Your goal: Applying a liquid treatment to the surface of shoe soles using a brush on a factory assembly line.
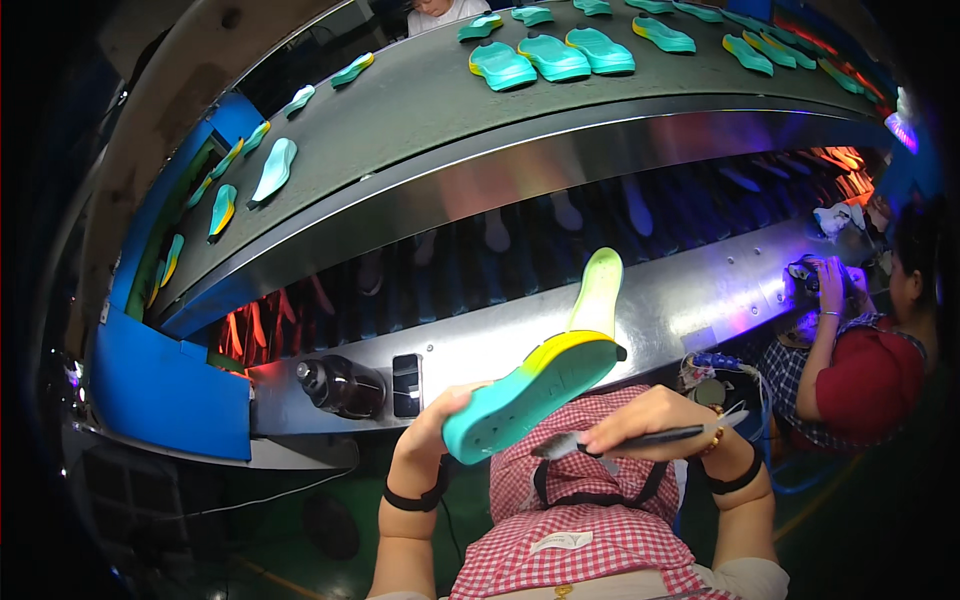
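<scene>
My left hand grips one end of a teal shoe sole with a yellow band along its edge. The sole is tilted in front of my chest, its holed underside facing me. My right hand is closed around the black handle of a brush, bristles pointing left, a little below the sole and apart from it. A pale yellow-green sole shows just beyond the held one, over the metal ledge; whether the two touch I cannot tell.
A dark bottle and a phone lie on the metal ledge. Beyond, a grey conveyor belt carries several teal soles; more soles pass on a lower level beneath. At right sits a co-worker, hands raised.
</scene>
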Demonstrator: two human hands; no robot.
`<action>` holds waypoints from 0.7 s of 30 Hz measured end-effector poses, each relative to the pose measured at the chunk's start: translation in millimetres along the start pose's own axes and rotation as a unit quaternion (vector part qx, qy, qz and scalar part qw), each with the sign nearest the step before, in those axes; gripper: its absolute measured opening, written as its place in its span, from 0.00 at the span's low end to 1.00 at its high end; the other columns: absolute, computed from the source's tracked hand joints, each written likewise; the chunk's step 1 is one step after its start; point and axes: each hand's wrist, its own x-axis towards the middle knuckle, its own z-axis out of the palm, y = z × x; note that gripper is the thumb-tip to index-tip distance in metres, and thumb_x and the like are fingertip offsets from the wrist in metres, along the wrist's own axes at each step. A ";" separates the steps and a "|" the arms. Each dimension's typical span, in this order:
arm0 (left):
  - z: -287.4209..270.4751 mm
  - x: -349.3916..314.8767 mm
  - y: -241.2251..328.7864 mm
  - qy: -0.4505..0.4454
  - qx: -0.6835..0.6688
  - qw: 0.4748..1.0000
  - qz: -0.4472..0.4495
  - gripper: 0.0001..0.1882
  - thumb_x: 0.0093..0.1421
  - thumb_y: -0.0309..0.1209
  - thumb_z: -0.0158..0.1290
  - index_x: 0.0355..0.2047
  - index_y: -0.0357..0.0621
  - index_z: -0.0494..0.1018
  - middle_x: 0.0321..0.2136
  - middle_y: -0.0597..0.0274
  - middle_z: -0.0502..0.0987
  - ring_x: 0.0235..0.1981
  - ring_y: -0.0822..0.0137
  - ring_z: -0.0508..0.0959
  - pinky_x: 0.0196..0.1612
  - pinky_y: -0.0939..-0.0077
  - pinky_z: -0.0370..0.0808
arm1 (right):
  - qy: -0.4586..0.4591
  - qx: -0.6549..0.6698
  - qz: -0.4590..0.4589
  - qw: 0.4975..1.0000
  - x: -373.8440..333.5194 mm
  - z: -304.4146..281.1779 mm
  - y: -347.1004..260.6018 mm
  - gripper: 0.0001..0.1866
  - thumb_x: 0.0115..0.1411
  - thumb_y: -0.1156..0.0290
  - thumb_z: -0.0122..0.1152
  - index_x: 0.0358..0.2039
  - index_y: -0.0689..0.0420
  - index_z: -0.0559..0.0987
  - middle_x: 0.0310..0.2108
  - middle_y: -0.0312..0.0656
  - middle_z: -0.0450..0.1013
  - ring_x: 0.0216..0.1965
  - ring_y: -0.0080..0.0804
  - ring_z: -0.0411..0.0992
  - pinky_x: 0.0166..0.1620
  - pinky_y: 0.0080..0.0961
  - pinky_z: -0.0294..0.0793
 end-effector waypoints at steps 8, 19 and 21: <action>24.9 53.1 -51.6 -0.141 -0.408 0.900 0.055 0.55 0.45 0.74 0.17 0.56 0.36 0.51 0.49 0.41 0.63 0.50 0.47 0.65 0.52 0.50 0.62 | 0.204 0.055 0.065 0.975 16.0 21.2 15.6 0.11 0.47 0.78 0.61 0.33 0.63 0.77 0.29 0.43 0.75 0.32 0.25 0.73 0.36 0.18 0.73; 19.7 49.8 -53.3 0.051 -0.399 0.906 0.133 0.50 0.47 0.73 0.21 0.49 0.38 0.60 0.35 0.53 0.72 0.38 0.56 0.72 0.47 0.49 0.66 | 0.067 -0.228 -0.052 0.970 19.8 49.3 8.0 0.11 0.41 0.75 0.63 0.28 0.56 0.76 0.29 0.41 0.75 0.30 0.34 0.75 0.34 0.25 0.73; 21.3 46.7 -49.5 0.054 -0.403 0.904 0.132 0.51 0.46 0.73 0.22 0.48 0.37 0.61 0.34 0.53 0.71 0.38 0.56 0.72 0.47 0.48 0.65 | 0.049 -0.163 -0.047 0.984 21.4 36.8 6.9 0.10 0.42 0.75 0.64 0.28 0.57 0.76 0.29 0.41 0.75 0.30 0.34 0.75 0.34 0.25 0.73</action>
